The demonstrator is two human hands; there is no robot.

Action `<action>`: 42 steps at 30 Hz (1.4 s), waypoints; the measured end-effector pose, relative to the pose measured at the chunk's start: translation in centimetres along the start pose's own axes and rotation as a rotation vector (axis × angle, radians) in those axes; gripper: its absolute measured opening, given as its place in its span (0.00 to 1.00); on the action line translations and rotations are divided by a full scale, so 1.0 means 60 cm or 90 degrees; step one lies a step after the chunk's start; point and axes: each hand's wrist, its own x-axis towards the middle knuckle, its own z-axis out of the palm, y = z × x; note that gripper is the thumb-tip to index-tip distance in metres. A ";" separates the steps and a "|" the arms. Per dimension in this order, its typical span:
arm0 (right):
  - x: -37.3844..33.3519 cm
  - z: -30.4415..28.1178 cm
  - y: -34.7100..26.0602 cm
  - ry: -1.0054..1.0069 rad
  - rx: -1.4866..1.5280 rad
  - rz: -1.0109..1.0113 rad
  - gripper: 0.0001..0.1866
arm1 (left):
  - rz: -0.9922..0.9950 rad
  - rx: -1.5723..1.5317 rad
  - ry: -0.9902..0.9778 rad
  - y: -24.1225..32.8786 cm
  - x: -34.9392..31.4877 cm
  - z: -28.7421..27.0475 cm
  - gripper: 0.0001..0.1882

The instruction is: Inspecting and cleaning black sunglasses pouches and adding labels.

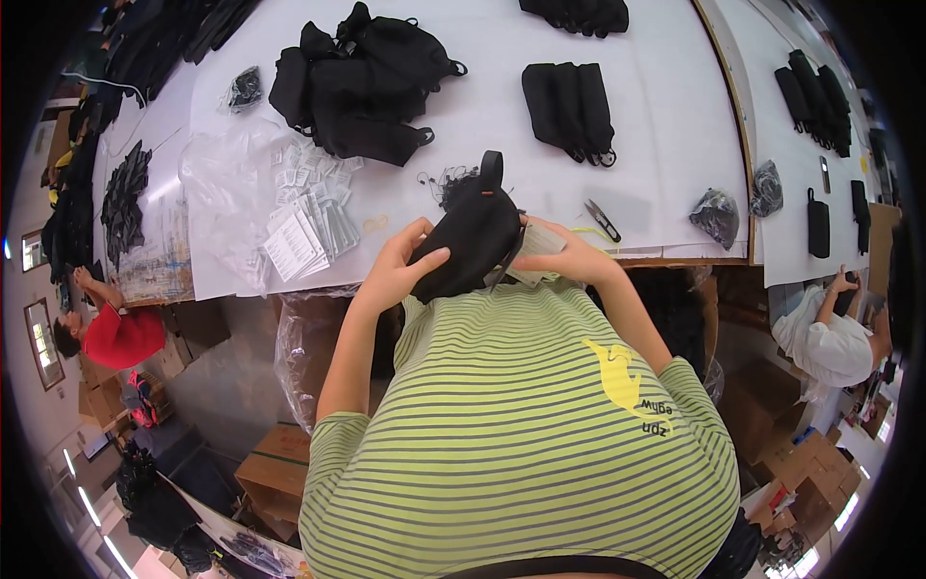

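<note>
A black fabric pouch [471, 241] with a loop at its top is held up at the table's near edge, close to my body. My left hand [398, 265] is closed around its left side, thumb across the front. At the pouch's right edge, my right hand [569, 256] pinches a pale tag [542, 239], its fingers partly hidden behind the tag and pouch. Just beyond the pouch lies a small heap of thin black strings [449, 183]. Thread snips [604, 220] rest on the table to the right of my right hand.
Left of my hands are piled white printed tags [313, 232] and a clear plastic sheet [227, 193]. Black pouches form a heap [362, 87] and a neat row [569, 108] farther back. A bagged black bundle [715, 214] sits at right. Other people work at both sides.
</note>
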 end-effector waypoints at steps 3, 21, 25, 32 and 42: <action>0.009 0.011 -0.009 0.004 0.101 -0.036 0.22 | -0.057 -0.186 -0.109 0.010 -0.016 -0.017 0.13; -0.039 -0.136 -0.053 0.163 0.106 -0.133 0.15 | -0.113 -0.175 -0.200 0.042 -0.040 -0.031 0.19; 0.004 -0.173 0.001 0.336 0.387 -0.287 0.09 | -0.096 -0.114 -0.122 0.061 -0.030 -0.018 0.17; 0.117 -0.085 -0.004 0.155 1.038 -0.210 0.16 | 0.042 0.186 -0.183 0.094 0.000 0.039 0.14; 0.121 -0.080 -0.022 0.233 0.810 -0.185 0.14 | 0.064 0.239 -0.133 0.114 -0.014 0.045 0.14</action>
